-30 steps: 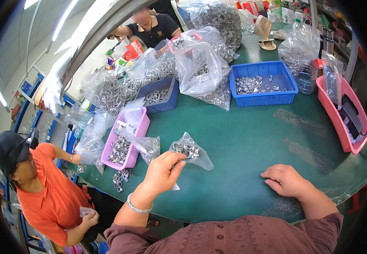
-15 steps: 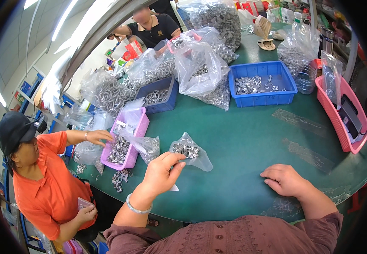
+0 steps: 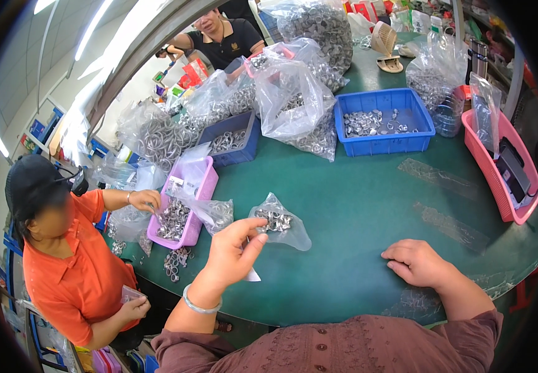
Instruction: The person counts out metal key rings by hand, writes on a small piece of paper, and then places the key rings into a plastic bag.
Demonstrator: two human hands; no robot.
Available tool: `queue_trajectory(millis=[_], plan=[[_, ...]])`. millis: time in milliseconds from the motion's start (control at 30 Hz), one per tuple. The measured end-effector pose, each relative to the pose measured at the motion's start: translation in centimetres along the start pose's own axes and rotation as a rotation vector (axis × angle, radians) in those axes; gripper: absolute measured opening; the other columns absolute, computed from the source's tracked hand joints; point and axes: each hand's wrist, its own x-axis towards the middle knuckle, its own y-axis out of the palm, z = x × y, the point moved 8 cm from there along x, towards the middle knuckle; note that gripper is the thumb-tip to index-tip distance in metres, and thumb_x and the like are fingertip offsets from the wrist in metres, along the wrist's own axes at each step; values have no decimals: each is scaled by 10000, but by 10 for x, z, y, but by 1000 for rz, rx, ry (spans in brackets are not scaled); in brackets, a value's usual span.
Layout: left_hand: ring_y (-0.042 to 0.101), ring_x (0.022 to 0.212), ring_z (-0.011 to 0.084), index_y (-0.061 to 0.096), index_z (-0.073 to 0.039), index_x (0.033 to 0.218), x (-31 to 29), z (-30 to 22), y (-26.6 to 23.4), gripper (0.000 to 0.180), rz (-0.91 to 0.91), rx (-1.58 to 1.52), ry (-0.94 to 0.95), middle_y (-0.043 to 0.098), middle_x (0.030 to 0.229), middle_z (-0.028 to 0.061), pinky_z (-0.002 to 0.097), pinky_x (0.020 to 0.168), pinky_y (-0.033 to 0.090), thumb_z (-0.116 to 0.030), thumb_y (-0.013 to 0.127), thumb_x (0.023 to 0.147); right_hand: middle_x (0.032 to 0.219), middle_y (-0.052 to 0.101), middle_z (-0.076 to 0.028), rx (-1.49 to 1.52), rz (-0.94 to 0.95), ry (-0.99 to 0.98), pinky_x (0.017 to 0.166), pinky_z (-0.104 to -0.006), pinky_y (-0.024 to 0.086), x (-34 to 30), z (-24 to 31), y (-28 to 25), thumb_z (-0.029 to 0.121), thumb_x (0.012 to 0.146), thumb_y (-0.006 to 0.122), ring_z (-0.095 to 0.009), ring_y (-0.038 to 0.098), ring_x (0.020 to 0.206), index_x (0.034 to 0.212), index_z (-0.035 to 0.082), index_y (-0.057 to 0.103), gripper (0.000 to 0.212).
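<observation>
My left hand reaches over the green table. Its thumb and forefinger are apart, and I see nothing between them. The fingertips are at the left edge of a small clear plastic bag that lies flat. On that bag is a little heap of shiny silver ring-like metal pieces; whether they are inside or on top, I cannot tell. A white paper slip shows partly beneath my left wrist. Farther right, my right hand rests on the tabletop, fingers loosely bent and holding nothing visible.
At left, a person in orange reaches into a pink-purple basket of metal pieces. Beyond stand a blue tray, a darker blue bin and bulging clear bags. A pink basket edges the right. Another person is opposite.
My left hand has shifted slightly, its forefinger and thumb now wider apart. The person in orange has turned and drawn a hand back a little. My right hand has stayed put.
</observation>
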Motion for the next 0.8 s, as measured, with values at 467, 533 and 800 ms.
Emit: queue_trajectory(millis=[467, 533, 800], plan=[[385, 653, 52, 572, 39, 1115, 3, 14, -27, 363, -173, -626, -261, 528, 829, 24, 197, 608, 326, -141, 436, 831, 896, 653, -127, 3, 29, 5, 732, -380, 504, 2, 0, 2, 105, 785, 626, -306, 618, 837, 929, 26, 651, 166], [355, 613, 15, 590, -5, 1107, 10, 6, -32, 270, -296, -544, -195, 518, 801, -20, 164, 545, 282, -115, 460, 897, 883, 646, -138, 29, 7, 74, 720, -382, 504, 10, 3, 0, 102, 785, 622, -315, 614, 818, 929, 22, 650, 167], [327, 577, -9, 576, -22, 1122, 34, -30, -4, 226, -434, -601, -24, 509, 816, -42, 142, 502, 263, -119, 465, 952, 866, 614, -144, 208, -60, -331, 659, -366, 498, 94, 130, 6, 250, 813, 673, -297, 611, 762, 949, 14, 623, 277]])
